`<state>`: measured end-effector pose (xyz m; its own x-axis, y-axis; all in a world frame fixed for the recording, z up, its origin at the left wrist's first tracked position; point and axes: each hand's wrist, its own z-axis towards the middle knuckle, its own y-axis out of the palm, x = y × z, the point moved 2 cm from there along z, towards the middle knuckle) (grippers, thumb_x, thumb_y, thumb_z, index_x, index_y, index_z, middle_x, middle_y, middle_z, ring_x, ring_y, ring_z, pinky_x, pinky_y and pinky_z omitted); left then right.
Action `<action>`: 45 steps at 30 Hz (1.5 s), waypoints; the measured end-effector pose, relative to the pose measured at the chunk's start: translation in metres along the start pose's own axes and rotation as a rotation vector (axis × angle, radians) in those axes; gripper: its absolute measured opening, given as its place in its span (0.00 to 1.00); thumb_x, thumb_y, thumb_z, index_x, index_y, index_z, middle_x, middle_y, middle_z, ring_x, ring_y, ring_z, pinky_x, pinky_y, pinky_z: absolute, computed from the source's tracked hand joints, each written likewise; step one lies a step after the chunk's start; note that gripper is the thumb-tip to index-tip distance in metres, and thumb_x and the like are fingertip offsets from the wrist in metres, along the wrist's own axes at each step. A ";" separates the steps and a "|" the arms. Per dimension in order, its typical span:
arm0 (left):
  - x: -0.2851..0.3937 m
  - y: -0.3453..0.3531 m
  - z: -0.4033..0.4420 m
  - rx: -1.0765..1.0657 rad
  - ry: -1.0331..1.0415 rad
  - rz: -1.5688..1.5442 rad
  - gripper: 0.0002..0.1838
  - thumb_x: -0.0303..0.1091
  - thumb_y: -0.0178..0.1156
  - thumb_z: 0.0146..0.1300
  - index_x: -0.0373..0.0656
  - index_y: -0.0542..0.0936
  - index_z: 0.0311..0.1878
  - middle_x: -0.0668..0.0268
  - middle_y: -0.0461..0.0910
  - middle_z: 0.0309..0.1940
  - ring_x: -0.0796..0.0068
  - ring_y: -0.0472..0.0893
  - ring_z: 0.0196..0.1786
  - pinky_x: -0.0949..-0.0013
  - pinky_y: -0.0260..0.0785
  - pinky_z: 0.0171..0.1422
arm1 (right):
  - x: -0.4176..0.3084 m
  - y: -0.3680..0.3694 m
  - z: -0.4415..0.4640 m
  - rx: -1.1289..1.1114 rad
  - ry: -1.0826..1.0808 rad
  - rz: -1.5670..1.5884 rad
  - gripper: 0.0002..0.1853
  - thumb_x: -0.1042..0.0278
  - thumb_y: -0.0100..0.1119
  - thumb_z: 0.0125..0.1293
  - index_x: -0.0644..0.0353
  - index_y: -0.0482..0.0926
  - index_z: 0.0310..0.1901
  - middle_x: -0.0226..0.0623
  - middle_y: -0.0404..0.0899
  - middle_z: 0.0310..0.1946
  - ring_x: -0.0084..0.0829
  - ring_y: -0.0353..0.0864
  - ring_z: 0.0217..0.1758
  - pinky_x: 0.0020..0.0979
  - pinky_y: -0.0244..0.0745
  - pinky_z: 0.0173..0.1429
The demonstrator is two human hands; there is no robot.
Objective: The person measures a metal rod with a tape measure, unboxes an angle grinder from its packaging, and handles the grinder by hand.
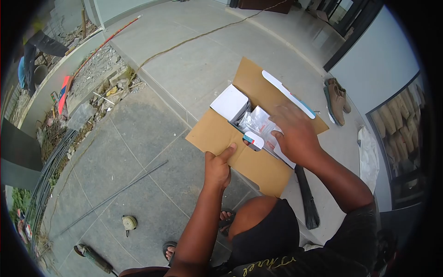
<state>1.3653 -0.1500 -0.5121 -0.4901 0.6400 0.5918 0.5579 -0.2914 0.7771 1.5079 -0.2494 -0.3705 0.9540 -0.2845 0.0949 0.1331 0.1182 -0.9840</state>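
Cardboard box [253,87], opened: left hand [218,167] grips front flap [249,165]; right hand [296,135], blurred, at plastic packet [256,123], grasp unclear.

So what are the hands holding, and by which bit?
The left hand holds the cardboard box by its near flap, thumb on top. For the right hand, I can't tell.

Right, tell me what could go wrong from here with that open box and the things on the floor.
The left grip is on a flap of the cardboard box; a hard pull might bend it or shift the contents.
The right grip is over clear plastic packets; pulling one could drag others out.
A thin rod and a tape measure lie on the tiles, so someone might step on them.
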 end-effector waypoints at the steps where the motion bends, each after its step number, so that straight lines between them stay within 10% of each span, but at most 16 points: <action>1: -0.002 -0.002 0.000 -0.002 -0.003 0.002 0.19 0.22 0.61 0.65 0.31 0.75 0.59 0.56 0.82 0.52 0.63 0.84 0.53 0.63 0.75 0.60 | 0.014 0.007 0.002 -0.055 0.001 0.049 0.19 0.65 0.69 0.62 0.57 0.81 0.54 0.46 0.75 0.61 0.45 0.68 0.71 0.44 0.62 0.72; 12: -0.028 -0.027 0.015 -0.129 -0.073 -0.110 0.22 0.27 0.62 0.69 0.34 0.72 0.63 0.58 0.80 0.59 0.63 0.80 0.61 0.59 0.72 0.67 | 0.026 0.050 0.062 -0.363 -0.371 -0.118 0.46 0.61 0.83 0.36 0.50 0.77 0.64 0.43 0.65 0.70 0.43 0.63 0.72 0.42 0.58 0.71; 28: -0.022 -0.027 0.014 -0.041 -0.054 -0.032 0.21 0.26 0.64 0.68 0.36 0.74 0.62 0.60 0.81 0.58 0.65 0.81 0.60 0.60 0.72 0.66 | 0.027 0.069 0.100 -0.428 -0.473 -0.074 0.15 0.71 0.68 0.57 0.50 0.84 0.47 0.24 0.79 0.47 0.29 0.73 0.57 0.36 0.61 0.58; 45: -0.010 -0.014 0.013 0.100 0.096 0.161 0.13 0.25 0.65 0.65 0.30 0.79 0.50 0.59 0.84 0.46 0.71 0.84 0.44 0.67 0.77 0.49 | 0.049 0.068 0.077 -0.100 -0.660 0.041 0.11 0.77 0.60 0.58 0.58 0.84 0.43 0.30 0.79 0.45 0.34 0.72 0.52 0.36 0.66 0.58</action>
<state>1.3707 -0.1426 -0.5318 -0.4481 0.5183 0.7284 0.6954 -0.3100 0.6483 1.5844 -0.1817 -0.4210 0.9263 0.3639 0.0981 0.0980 0.0186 -0.9950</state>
